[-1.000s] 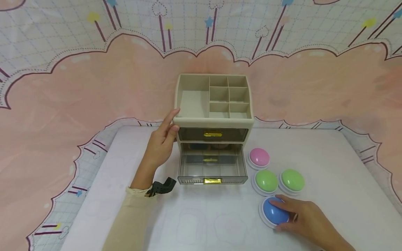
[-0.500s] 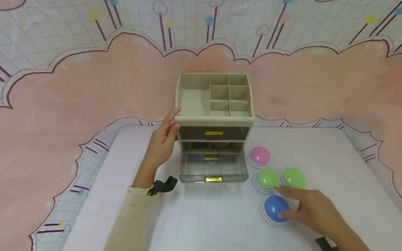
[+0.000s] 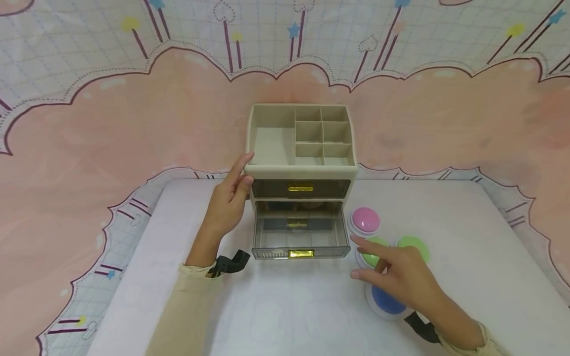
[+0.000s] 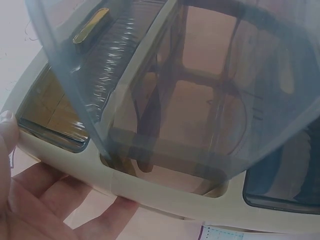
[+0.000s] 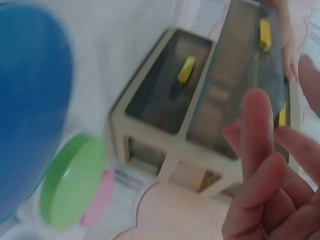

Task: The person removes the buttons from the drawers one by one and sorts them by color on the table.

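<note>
In the head view my left hand holds the left front corner of a cream drawer organizer, its thumb on the front. The left wrist view shows the other fingers along its side wall. A see-through drawer with a gold handle is pulled out below the closed top one. My right hand hovers right of this drawer, thumb and index finger apart with nothing between them. Beneath it are two green domes and a blue dome on white bases, partly hidden.
A pink dome on a white base sits beside the organizer's right side. Compartments divide the organizer's top. The white tabletop ends at a patterned cloth backdrop.
My right hand has left the blue dome, moving up and left over the green domes toward the pulled-out drawer. My left hand keeps its place on the organizer.
</note>
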